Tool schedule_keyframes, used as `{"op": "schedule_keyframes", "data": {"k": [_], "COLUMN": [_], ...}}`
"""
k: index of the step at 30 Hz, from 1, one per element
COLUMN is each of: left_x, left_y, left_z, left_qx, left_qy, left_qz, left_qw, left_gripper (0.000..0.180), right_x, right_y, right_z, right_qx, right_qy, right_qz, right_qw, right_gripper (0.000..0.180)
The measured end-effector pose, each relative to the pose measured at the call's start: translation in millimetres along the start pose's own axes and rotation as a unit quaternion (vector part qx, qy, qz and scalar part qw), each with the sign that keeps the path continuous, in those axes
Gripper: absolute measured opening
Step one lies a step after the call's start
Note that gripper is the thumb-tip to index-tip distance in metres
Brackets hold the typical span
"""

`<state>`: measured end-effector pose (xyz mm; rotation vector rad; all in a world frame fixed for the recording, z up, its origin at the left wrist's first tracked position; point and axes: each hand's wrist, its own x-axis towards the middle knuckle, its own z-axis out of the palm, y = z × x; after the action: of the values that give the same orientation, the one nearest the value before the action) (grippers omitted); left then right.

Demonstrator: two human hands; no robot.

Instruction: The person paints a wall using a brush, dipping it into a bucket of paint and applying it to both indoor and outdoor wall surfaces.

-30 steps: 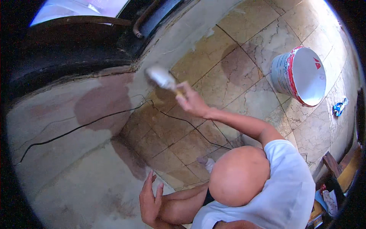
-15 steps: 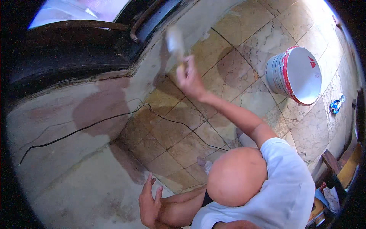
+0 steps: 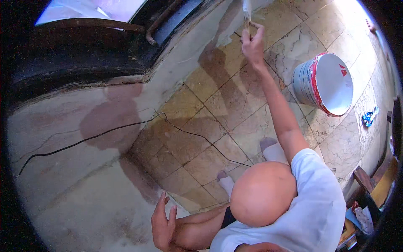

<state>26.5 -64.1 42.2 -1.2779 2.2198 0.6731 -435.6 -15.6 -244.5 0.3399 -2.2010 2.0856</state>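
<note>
Stretched far forward, my right hand (image 3: 253, 47) grips the handle of a paintbrush (image 3: 247, 17). The brush has a white head and a yellowish handle, and its tip is cut off by the top of the picture. It is held close to the foot of the pale plastered wall (image 3: 180, 63), where the tiled floor begins. My left hand (image 3: 163, 222) holds nothing, its fingers loosely apart. It hangs at lower left before the wall's pale lower part. A bare knee (image 3: 263, 194) shows between my arms.
A white bucket (image 3: 303, 84) with a red rim stands on the tiles at right. Beyond it lies a small blue wrapper (image 3: 369, 116). A thin black cable (image 3: 201, 136) runs over wall and floor. Wooden pieces (image 3: 380, 185) and oddments crowd the lower right.
My right hand has swung the paintbrush forward and to the right, up along the wall's foot. My left hand has hardly moved.
</note>
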Motion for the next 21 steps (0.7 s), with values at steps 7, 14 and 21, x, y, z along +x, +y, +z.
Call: {"op": "schedule_keyframes", "data": {"k": [7,14,21], "left_x": [-4.1,-4.0,-0.6], "left_y": [13.9,-3.5,-5.8], "left_z": [-6.6,2.7,4.7], "left_qx": [-0.018,-0.009,0.002], "left_qy": [-0.008,0.001,0.000], "left_qz": [-0.019,-0.014,0.012], "left_qw": [1.000,1.000,1.000], "left_gripper": [0.051,0.050,0.050], "right_x": [-86.3,-89.1,37.1], "right_y": [-31.0,-36.0,63.7], "right_z": [36.1,-9.7,-20.0], "right_qx": [0.033,0.112,-0.052], "right_qy": [-0.147,-0.169,0.042], "right_qz": [0.077,0.154,0.004], "right_qw": [0.986,0.967,0.998], "right_gripper": [0.034,0.033,0.038]}}
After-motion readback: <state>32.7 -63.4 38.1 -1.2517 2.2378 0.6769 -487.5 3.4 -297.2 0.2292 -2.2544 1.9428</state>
